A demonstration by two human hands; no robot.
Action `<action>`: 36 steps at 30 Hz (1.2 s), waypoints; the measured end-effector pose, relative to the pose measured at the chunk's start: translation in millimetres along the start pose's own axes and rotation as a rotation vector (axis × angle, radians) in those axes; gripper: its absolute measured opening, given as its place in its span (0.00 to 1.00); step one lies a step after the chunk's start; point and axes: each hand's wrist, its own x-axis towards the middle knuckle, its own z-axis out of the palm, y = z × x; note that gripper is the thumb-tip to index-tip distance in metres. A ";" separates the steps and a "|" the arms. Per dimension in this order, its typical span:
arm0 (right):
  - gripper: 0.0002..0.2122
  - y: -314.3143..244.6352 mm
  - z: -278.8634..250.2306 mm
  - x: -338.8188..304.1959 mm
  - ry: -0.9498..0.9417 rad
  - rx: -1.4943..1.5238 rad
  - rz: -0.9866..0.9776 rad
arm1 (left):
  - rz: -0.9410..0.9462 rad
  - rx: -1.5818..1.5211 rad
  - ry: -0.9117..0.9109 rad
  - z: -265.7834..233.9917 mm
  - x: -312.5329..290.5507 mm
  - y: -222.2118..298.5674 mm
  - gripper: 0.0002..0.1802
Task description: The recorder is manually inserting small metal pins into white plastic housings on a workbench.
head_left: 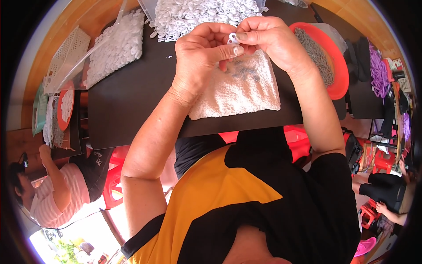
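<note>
Over the far part of a folded cream towel (237, 99), my left hand (203, 53) and my right hand (266, 37) meet, fingers closed. Pinched between them is a small white plastic piece (232, 38) with dark round holes. Anything else inside the fingers is hidden. Several small grey metal pieces (250, 72) lie on the towel beneath my hands. Just beyond them, a heap of like white pieces (202, 17) fills a clear bin. To the right of my right forearm, a red tray (342, 72) holds a pile of thin grey metal parts (313, 50).
A clear bag of white pieces (116, 50) lies on the dark table (132, 101) at left, near a white perforated basket (70, 50). Purple strands (379, 70) hang at far right. Another person (63, 189) sits at left; one more (387, 193) is at right by red stools.
</note>
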 end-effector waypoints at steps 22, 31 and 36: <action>0.09 -4.3 8.0 -5.3 -0.013 -0.107 -0.021 | -0.014 -0.115 0.001 -2.5 -2.5 6.7 0.12; 0.10 -4.0 6.1 -5.2 0.005 -0.093 -0.033 | 0.042 -0.034 0.011 3.0 -1.7 2.6 0.14; 0.11 -3.0 4.3 -4.6 -0.045 -0.062 0.001 | 0.083 0.123 -0.045 -0.2 -3.8 1.8 0.15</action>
